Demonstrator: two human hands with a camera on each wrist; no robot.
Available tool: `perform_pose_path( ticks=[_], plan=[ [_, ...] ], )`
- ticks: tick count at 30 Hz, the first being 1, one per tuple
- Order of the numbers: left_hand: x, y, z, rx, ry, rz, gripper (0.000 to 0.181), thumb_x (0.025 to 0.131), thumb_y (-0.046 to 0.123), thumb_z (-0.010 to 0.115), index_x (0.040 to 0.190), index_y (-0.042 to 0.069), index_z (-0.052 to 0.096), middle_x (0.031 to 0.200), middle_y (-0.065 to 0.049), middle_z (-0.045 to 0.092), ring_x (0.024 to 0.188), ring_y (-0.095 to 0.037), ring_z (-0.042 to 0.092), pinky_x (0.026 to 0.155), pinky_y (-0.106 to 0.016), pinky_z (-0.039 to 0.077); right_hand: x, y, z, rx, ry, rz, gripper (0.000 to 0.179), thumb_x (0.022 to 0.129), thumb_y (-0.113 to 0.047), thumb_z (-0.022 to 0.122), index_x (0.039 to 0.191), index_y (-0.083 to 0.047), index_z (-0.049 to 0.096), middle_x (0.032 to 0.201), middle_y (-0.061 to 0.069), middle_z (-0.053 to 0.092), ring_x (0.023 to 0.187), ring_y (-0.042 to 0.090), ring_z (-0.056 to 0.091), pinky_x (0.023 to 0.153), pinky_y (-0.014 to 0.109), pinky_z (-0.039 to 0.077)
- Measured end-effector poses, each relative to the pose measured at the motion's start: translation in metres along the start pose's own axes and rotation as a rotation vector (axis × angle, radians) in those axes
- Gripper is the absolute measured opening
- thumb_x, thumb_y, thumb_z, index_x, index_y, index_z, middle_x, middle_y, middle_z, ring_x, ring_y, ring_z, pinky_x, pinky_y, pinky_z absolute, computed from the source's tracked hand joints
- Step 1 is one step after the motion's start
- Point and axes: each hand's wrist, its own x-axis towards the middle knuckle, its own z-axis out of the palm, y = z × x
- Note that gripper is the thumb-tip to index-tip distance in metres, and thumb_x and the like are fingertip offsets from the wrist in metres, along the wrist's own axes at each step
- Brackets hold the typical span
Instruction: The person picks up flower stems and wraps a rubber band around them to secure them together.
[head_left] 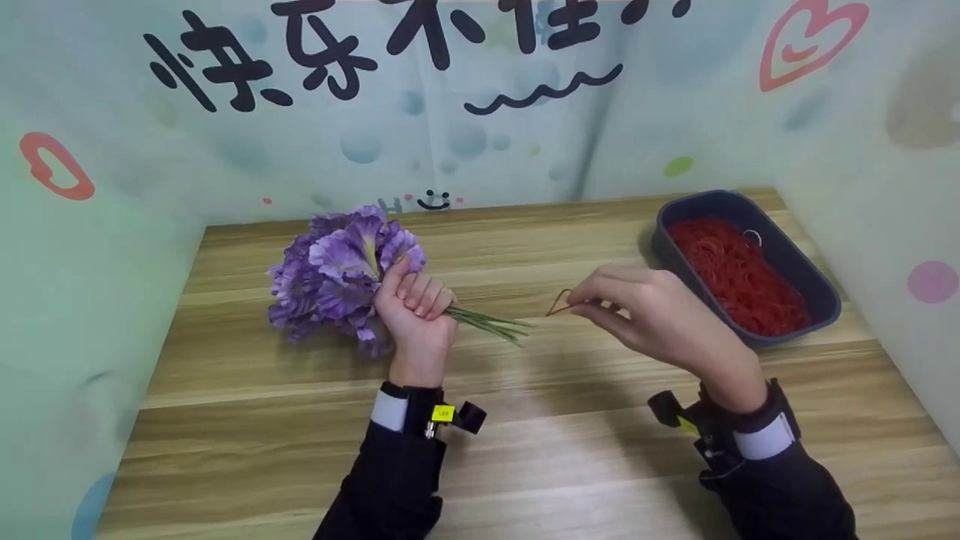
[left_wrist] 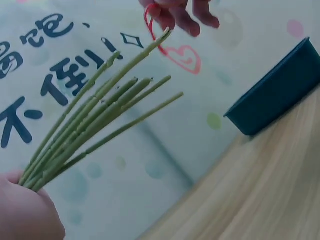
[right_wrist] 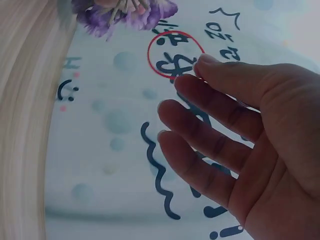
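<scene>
A bunch of purple artificial flowers [head_left: 341,270] is gripped by my left hand [head_left: 416,307], fingers curled round the stems just below the blooms. The bare green stems [head_left: 491,324] stick out to the right of that fist, and the left wrist view shows their cut ends [left_wrist: 125,97] fanned apart. My right hand [head_left: 652,311] pinches a thin red rubber band [right_wrist: 149,47] between thumb and forefinger, the other fingers loosely bent. The band hangs as an open loop close to the stem ends; in the head view a small gap parts them.
A dark blue tub [head_left: 821,296] stands at the right rear of the wooden table [head_left: 270,435], holding a heap of red rubber bands [head_left: 739,274] and a small pale ring [head_left: 752,238]. Printed panels [head_left: 480,150] wall the table at the back and sides.
</scene>
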Motion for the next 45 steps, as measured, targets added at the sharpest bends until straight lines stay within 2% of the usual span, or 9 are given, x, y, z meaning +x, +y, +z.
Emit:
perform_pose_path(
  ticks=[7,11,23,27,31,38,45],
  plan=[
    [-0.010,-0.006,0.015,0.035,0.016,0.032,0.067,0.121,0.015,0.039,0.054,0.018,0.042,0.042,0.007,0.039,0.034,-0.005,0.034,0.038,-0.015,0.023,0.004,-0.009,0.001,0.033,0.004,-0.050,0.020,0.096,0.005,0.089,0.110,-0.009,0.085,0.103,0.001,0.087,0.087,0.015,0.083,0.070,0.035,0.065],
    [-0.013,-0.009,0.019,0.033,0.011,0.015,0.067,0.121,0.015,0.038,0.054,0.018,0.042,0.042,0.007,0.039,0.034,-0.005,0.033,0.039,-0.015,0.021,0.004,-0.010,0.004,0.032,0.019,-0.075,0.019,0.096,0.005,0.090,0.109,-0.009,0.085,0.102,0.002,0.087,0.088,0.016,0.084,0.071,0.035,0.067],
    [-0.017,-0.023,0.014,0.073,-0.039,-0.051,0.067,0.120,0.015,0.034,0.054,0.020,0.043,0.042,0.008,0.040,0.043,-0.001,0.019,0.043,-0.013,0.017,0.011,-0.015,0.023,0.051,0.094,-0.102,0.018,0.093,0.002,0.093,0.106,-0.009,0.086,0.097,0.000,0.088,0.083,0.014,0.085,0.072,0.034,0.069],
    [-0.019,-0.028,0.012,0.094,-0.051,-0.069,0.067,0.120,0.014,0.033,0.054,0.020,0.044,0.042,0.009,0.040,0.045,-0.001,0.016,0.043,-0.013,0.015,0.012,-0.017,0.027,0.070,0.111,-0.115,0.019,0.092,0.003,0.094,0.106,-0.008,0.087,0.095,0.001,0.088,0.079,0.014,0.083,0.068,0.033,0.068],
    [-0.022,-0.034,0.013,0.132,-0.054,-0.099,0.068,0.120,0.015,0.033,0.053,0.021,0.043,0.041,0.010,0.040,0.044,-0.001,0.017,0.043,-0.013,0.014,0.013,-0.017,0.032,0.080,0.123,-0.133,0.021,0.091,0.004,0.094,0.106,-0.009,0.087,0.093,0.002,0.087,0.075,0.014,0.081,0.063,0.032,0.065],
    [-0.027,-0.039,0.013,0.169,-0.051,-0.142,0.067,0.118,0.016,0.036,0.053,0.022,0.044,0.041,0.011,0.041,0.036,-0.001,0.030,0.041,-0.013,0.017,0.015,-0.017,0.043,0.082,0.126,-0.139,0.019,0.090,0.003,0.095,0.103,-0.009,0.088,0.091,0.003,0.088,0.074,0.016,0.081,0.063,0.033,0.066],
    [-0.032,-0.042,0.014,0.151,-0.080,-0.180,0.062,0.114,0.012,0.042,0.053,0.022,0.046,0.041,0.010,0.043,0.040,0.000,0.022,0.043,-0.012,0.013,0.015,-0.011,0.051,0.078,0.129,-0.135,0.020,0.090,0.003,0.095,0.105,-0.007,0.088,0.093,0.005,0.088,0.075,0.018,0.082,0.064,0.035,0.067]
  ],
)
